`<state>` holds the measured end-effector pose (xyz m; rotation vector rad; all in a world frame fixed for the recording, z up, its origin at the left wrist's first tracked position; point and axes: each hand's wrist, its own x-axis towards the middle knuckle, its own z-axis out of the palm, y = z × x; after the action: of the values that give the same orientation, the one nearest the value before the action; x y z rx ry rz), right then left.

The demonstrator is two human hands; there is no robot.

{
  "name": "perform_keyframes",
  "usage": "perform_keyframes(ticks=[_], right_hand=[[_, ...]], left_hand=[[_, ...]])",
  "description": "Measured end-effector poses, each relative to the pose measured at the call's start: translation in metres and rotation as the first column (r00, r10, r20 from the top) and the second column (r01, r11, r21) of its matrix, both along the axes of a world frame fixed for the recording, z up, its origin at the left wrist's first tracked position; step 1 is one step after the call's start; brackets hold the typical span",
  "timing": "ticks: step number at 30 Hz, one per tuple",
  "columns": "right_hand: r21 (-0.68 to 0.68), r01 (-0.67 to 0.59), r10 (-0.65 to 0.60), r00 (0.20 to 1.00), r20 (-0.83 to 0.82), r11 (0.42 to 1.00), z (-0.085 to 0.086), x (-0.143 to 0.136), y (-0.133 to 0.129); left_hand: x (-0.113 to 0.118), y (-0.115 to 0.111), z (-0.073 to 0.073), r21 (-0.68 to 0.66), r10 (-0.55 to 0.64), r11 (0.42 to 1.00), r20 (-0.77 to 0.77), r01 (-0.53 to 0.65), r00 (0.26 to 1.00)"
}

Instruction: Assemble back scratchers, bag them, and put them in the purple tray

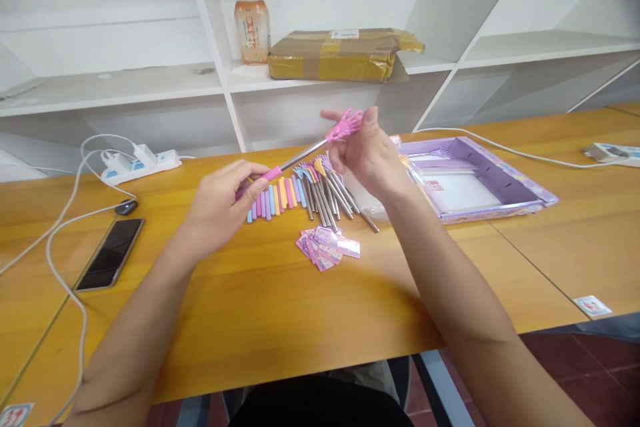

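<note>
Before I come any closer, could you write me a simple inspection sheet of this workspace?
Surface: wooden table with visible seams.
Job's things: pink hand-headed stick, held up; row of coloured handles; pile of metal rods with hand-shaped heads; printed cards; open purple box.
Clutter: phone at left.
Grips: left hand closed on the stick's handle end; right hand at its head, exact contact unclear.
Cables: white cables near the power strip and phone; another behind the box.
Surroundings: white shelves holding a bottle and taped carton.

Pink handle [273,174] partly invisible within left grip [216,207]
</note>
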<state>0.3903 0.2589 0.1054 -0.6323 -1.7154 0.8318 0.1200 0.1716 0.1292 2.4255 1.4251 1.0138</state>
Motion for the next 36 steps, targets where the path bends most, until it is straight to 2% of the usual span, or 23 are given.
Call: perform_keyframes(ticks=[2,3,6,9,11,13,18,22,28,36], right_hand=[[0.177,0.094,-0.108,0.992,0.072,0.98,0.003,0.013,0.003],[0.277,0.131,-0.168,0.979,0.115,0.952,0.005,0.019,0.004],[0.552,0.179,-0.339,0.919,0.203,0.815,0.009,0.03,0.002],[0.697,0.167,-0.435,0.872,0.226,0.697,0.011,0.03,0.0],[0.728,0.164,-0.467,0.852,0.235,0.665,0.011,0.026,0.0],[0.733,0.157,-0.472,0.847,0.245,0.662,0.009,0.021,0.0],[0.691,0.075,-0.385,0.871,0.306,0.719,-0.002,0.013,0.004],[0.665,0.094,-0.356,0.894,0.27,0.741,-0.009,0.013,0.007],[0.624,0.086,-0.333,0.897,0.291,0.776,-0.007,0.016,0.004],[0.612,0.06,-0.331,0.88,0.341,0.789,-0.005,0.013,-0.002]], left_hand=[[-0.003,0.0,0.001,-0.001,0.021,1.0,0.008,-0.021,1.0],[-0.005,0.001,0.001,0.001,0.031,1.0,0.016,-0.031,0.999],[-0.013,0.004,0.002,0.016,0.059,0.998,0.004,-0.059,0.998],[-0.018,0.006,0.005,0.044,0.082,0.996,-0.066,-0.079,0.994],[-0.02,0.005,0.008,0.072,0.085,0.994,-0.118,-0.077,0.989],[-0.021,0.005,0.009,0.101,0.086,0.992,-0.165,-0.07,0.983],[-0.022,0.008,0.004,0.215,0.1,0.975,-0.214,-0.053,0.972],[-0.023,0.009,-0.003,0.305,0.09,0.952,-0.224,-0.017,0.97],[-0.02,0.008,-0.005,0.326,0.085,0.945,-0.235,-0.004,0.968],[-0.021,0.007,-0.007,0.323,0.09,0.946,-0.249,-0.004,0.964]])
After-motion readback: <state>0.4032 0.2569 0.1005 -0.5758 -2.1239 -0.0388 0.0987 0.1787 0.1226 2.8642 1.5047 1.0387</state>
